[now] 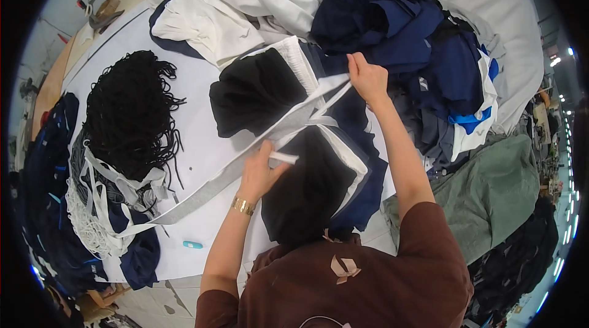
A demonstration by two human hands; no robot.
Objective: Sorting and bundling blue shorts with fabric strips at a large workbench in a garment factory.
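A long light-grey fabric strip (pixel 208 192) runs slantwise over a bundle of folded dark cloth with white edges. One part of the bundle, a black cloth stack (pixel 261 90), lies beyond the strip; another black stack (pixel 310 184) lies nearer me. At the bundle's upper right my right hand (pixel 368 77) is closed on the strip, pulling it taut. My left hand (pixel 260 173) is closed around the strip between the stacks, and a short white strip end (pixel 285 157) sticks out by its thumb. Its fingertips are partly hidden.
Black cords (pixel 132 113) are heaped at the left, beside tangled white strips (pixel 101 187). A small turquoise object (pixel 192 244) lies near the front edge. White cloth (pixel 205 24) and navy garments (pixel 380 15) are piled at the back; a green cloth (pixel 491 187) lies right.
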